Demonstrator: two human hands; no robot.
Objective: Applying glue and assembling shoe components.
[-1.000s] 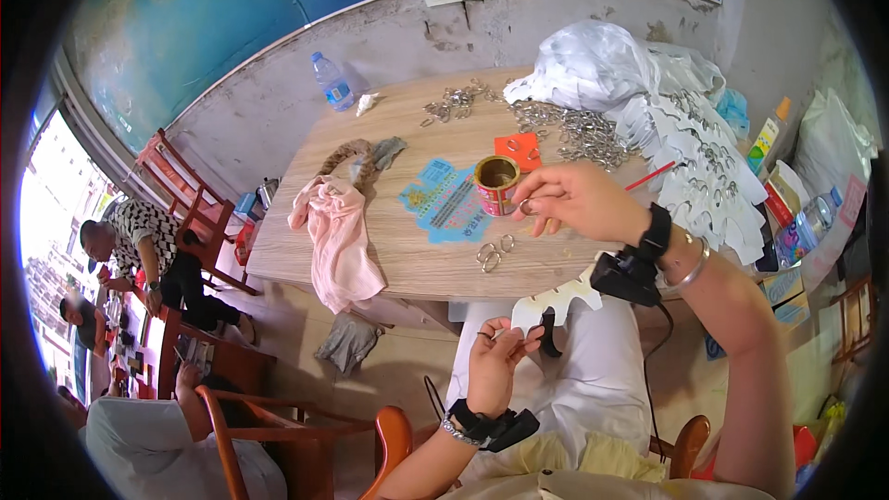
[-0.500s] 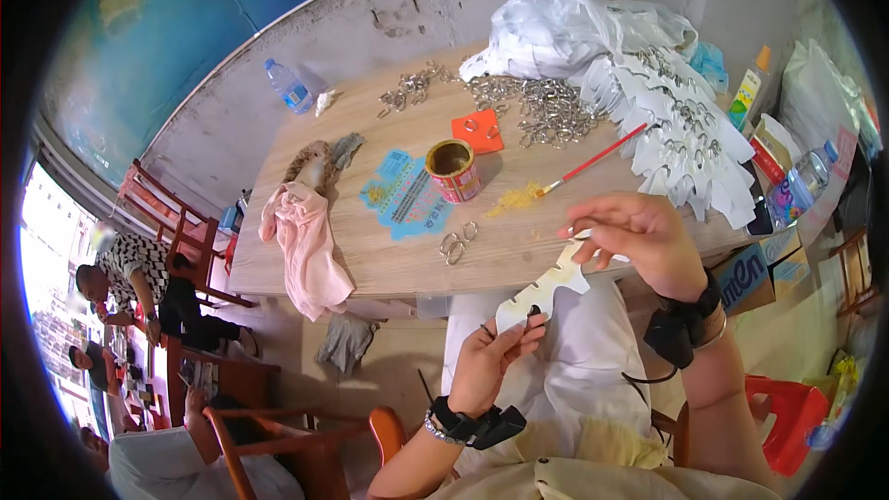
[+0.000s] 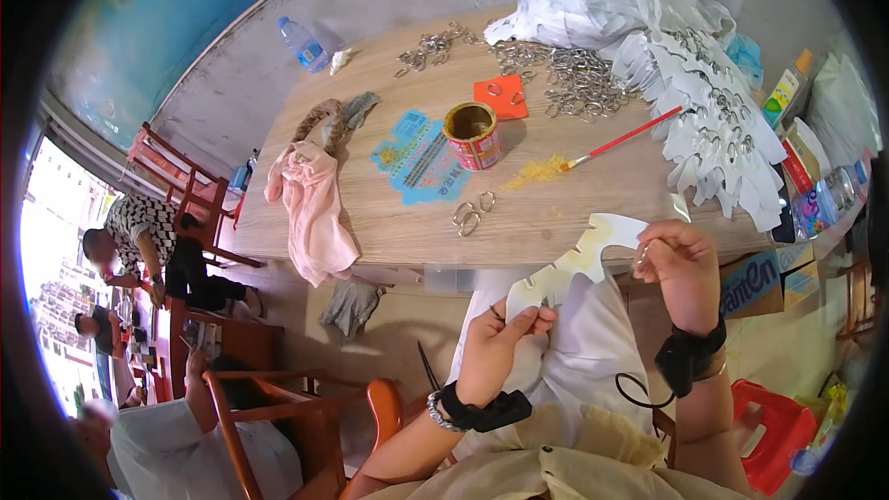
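Note:
A white flat piece with a notched, wavy edge (image 3: 583, 261) and yellowish stains is stretched between my hands, above my lap at the table's near edge. My left hand (image 3: 500, 338) pinches its lower left end between thumb and fingers. At the piece's upper right end, my right hand (image 3: 681, 259) has its fingers closed on it; a small shiny spot shows at those fingertips, too small to name. Beyond them, a short pale strip (image 3: 680, 207) stands at the table edge. Loose metal rings (image 3: 470, 214) lie on the table (image 3: 389, 231), left of the piece.
An open tin (image 3: 473, 137) stands mid-table, near a red-handled brush (image 3: 620, 139) and yellow smears. Behind are piled metal rings (image 3: 583, 79) and a plastic bag (image 3: 574, 0). Stacked white pieces with rings (image 3: 713, 120) occupy the right. A pink cloth (image 3: 310, 213) hangs over the left edge.
My right hand has moved down and slightly right, from above the piece to its right end. The pale strip now shows apart from the hand. The view has shifted; my left hand keeps its hold.

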